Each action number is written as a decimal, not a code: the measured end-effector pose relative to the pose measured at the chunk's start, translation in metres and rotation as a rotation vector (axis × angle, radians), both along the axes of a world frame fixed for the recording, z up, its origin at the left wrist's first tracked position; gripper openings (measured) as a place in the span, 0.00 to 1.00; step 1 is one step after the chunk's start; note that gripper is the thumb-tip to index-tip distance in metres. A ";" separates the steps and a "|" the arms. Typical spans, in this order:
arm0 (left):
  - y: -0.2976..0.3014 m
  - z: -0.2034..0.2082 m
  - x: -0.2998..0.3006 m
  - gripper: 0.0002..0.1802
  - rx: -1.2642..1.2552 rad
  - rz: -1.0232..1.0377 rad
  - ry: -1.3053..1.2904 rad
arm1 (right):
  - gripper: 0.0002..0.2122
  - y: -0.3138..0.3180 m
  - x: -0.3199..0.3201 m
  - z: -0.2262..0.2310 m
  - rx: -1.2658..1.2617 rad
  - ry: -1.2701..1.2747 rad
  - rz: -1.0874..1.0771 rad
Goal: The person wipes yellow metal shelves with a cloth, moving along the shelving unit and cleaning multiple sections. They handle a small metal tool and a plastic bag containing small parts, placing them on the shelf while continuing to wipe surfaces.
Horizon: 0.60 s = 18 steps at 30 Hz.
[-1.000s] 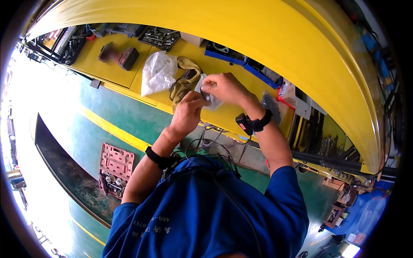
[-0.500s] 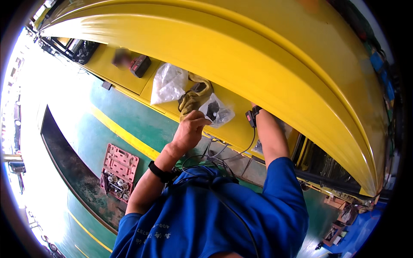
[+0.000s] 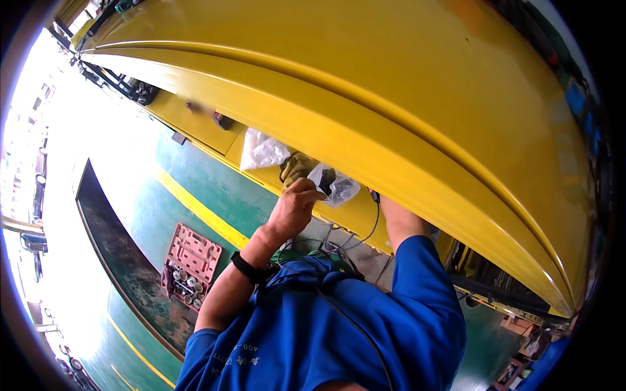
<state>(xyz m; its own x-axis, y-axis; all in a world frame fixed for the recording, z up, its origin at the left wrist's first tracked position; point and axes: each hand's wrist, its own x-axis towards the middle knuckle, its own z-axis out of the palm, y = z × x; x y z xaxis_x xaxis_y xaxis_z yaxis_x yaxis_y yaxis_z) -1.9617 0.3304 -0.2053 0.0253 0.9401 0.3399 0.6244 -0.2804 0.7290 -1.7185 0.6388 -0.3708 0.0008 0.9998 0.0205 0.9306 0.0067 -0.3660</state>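
My left hand [image 3: 297, 204] is closed in a pinch on the near edge of a small clear plastic bag [image 3: 343, 191] that has dark parts in it. Just beyond that hand lie crumpled yellow-and-dark work gloves [image 3: 298, 168]. Left of these rests a second, whitish plastic bag [image 3: 263, 151] on the yellow ledge [image 3: 357, 219]. My right forearm [image 3: 402, 220] reaches under the large yellow panel [image 3: 365, 124], which hides the right hand and whatever it touches. A grey cable [image 3: 376, 225] hangs from a small dark device at my right wrist.
The overhanging yellow panel curves across the space in front of me. Farther left on the ledge, a power tool's dark battery [image 3: 223, 121] shows from under it. An open red socket case [image 3: 193, 253] lies on the green floor, beside a long dark pit [image 3: 124, 247].
The yellow panel now covers more of the ledge, the power tool and my right wrist as my view has shifted. My right arm reaches farther under it. My left hand keeps its pinch on the bag.
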 end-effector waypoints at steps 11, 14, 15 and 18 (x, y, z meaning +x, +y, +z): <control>0.012 -0.008 0.000 0.13 0.044 -0.006 -0.068 | 0.13 -0.137 -0.052 0.206 0.214 0.459 0.678; 0.015 -0.007 -0.001 0.13 0.055 -0.016 -0.066 | 0.14 -0.168 -0.071 0.231 -0.005 0.432 0.823; 0.016 -0.005 -0.002 0.13 0.051 -0.028 -0.057 | 0.14 -0.168 -0.071 0.223 -0.065 0.456 0.811; 0.020 -0.007 -0.007 0.13 0.053 -0.085 -0.013 | 0.16 -0.149 -0.053 0.153 0.312 0.206 0.793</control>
